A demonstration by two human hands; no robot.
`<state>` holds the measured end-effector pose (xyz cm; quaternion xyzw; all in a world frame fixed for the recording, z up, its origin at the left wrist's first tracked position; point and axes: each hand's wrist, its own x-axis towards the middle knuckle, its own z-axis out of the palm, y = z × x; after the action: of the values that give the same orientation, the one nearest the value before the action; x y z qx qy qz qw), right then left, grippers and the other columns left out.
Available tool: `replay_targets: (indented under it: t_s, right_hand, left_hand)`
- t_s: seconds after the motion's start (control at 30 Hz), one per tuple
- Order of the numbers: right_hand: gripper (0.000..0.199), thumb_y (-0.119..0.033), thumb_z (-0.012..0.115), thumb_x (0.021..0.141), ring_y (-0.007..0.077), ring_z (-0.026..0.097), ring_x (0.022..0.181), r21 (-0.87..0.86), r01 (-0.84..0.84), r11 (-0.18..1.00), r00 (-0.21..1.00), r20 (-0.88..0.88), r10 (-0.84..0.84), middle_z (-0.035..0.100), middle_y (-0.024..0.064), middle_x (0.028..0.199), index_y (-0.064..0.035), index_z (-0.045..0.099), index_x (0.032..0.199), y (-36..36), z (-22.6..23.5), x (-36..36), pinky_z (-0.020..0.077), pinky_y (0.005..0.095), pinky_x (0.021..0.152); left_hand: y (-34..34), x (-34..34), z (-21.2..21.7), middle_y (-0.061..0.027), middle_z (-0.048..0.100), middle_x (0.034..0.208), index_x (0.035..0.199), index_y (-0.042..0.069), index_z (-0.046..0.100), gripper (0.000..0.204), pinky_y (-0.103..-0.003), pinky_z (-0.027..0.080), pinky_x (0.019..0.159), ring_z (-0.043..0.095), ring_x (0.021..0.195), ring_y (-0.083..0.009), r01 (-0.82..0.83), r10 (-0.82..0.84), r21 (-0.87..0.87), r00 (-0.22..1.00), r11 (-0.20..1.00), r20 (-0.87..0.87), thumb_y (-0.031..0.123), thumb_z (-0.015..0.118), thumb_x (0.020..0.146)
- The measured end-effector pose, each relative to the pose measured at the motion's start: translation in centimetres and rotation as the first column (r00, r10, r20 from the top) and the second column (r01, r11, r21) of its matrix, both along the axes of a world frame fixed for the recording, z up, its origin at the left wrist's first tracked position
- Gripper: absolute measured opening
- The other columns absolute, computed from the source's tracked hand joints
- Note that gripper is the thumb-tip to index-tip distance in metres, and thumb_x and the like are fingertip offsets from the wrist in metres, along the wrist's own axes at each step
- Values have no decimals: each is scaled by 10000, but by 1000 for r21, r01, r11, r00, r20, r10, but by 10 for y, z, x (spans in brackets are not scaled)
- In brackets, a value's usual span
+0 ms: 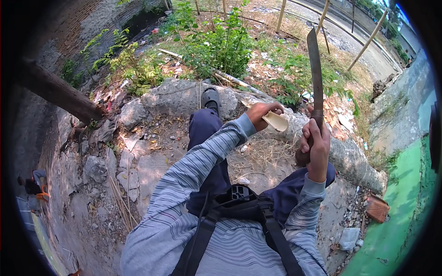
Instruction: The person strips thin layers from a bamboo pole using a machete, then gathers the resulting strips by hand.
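My left hand is closed around a short, pale piece of split bamboo, its hollowed cream-coloured inside facing up. To the right, my right hand grips the handle of a machete. Its long dark blade points up and away from me, apart from the bamboo. Both hands are above the low, broken concrete ledge in front of me. The far end of the bamboo piece is hidden in my left fingers.
My shoe rests against the rough concrete ledge. Green shrubs and bamboo poles lie beyond it. A wooden post leans at left, near rubble. A green wall runs along the right, beside an orange-brown tray.
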<state>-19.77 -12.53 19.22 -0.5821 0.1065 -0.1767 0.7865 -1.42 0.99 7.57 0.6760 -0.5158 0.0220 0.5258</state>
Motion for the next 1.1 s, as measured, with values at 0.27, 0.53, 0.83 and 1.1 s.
replay_targets:
  t_s: [0.27,0.53,0.83,1.1]
  right_hand:
    - [92,-99,560,928,69,458,501,-19,-352,936,860,-401,315,470,-14,673,-33,497,941,-94,-91,204,387,220,438]
    - [85,-40,447,903,98,450,484,560,-133,817,775,-455,438,458,24,633,-65,390,846,-83,-236,341,385,222,413]
    - [178,-68,481,973,56,406,486,691,-267,672,734,-306,606,448,-10,648,-99,394,821,-98,-243,314,364,180,405]
    - [213,-185,584,998,26,412,499,334,-302,893,917,-156,368,479,-35,693,-10,577,1121,-100,-101,215,350,189,418]
  left_hand:
    - [86,-54,51,-11,581,701,962,67,649,383,-278,418,595,506,621,-94,-300,232,-263,938,917,-258,421,534,1048]
    - [110,-108,46,-1,513,617,950,53,660,474,-263,354,528,452,548,-68,-340,264,-245,917,908,-298,502,527,1028]
    - [96,-91,46,-11,547,659,934,50,643,465,-274,386,558,481,578,-95,-254,173,-233,931,939,-320,478,499,1045]
    - [53,-18,76,46,495,701,921,74,637,403,-217,378,588,463,677,-47,-121,67,-127,931,984,-359,419,489,1067]
